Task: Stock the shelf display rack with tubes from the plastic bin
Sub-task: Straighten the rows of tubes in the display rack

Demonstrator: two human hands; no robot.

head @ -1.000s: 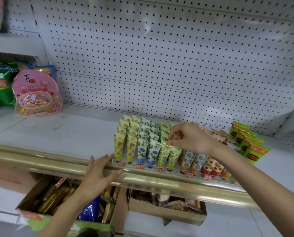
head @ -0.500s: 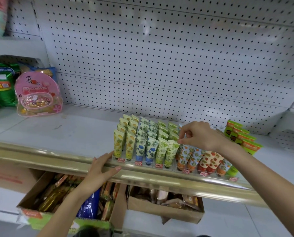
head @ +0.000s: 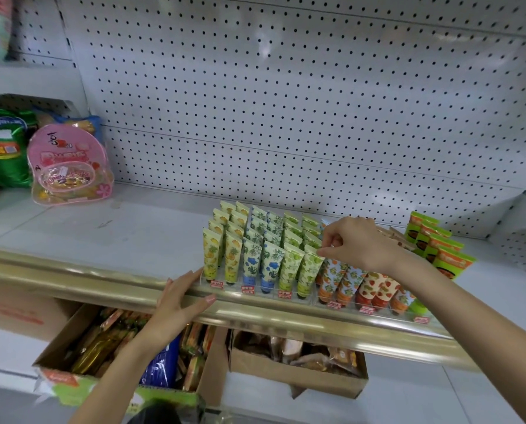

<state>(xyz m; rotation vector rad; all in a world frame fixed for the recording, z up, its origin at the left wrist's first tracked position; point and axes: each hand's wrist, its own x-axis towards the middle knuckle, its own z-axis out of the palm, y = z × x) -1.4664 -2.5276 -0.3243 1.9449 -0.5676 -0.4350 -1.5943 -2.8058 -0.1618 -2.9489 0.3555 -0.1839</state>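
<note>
Between thumb and forefinger of right hand (head: 352, 243): top corner of front green tube (head: 309, 270), pinched. Fingers of left hand (head: 179, 301) straight, resting on rail (head: 72, 276), tips beside rack (head: 312, 301) corner.

A wide stretch of shelf (head: 127, 237) lies open between the pink bag (head: 69, 169) and the display rack (head: 264, 296), reachable over the gold rail (head: 72, 276). The tubes (head: 271, 264) stand packed row on row, open only from above. The left hand (head: 179, 304) lies flat at the rack's front left corner. The right hand (head: 353, 243), pinching a green tube (head: 309, 270), covers the middle. Green boxes (head: 439, 246) crowd the right end, and the pegboard (head: 286, 117) closes the back.
</note>
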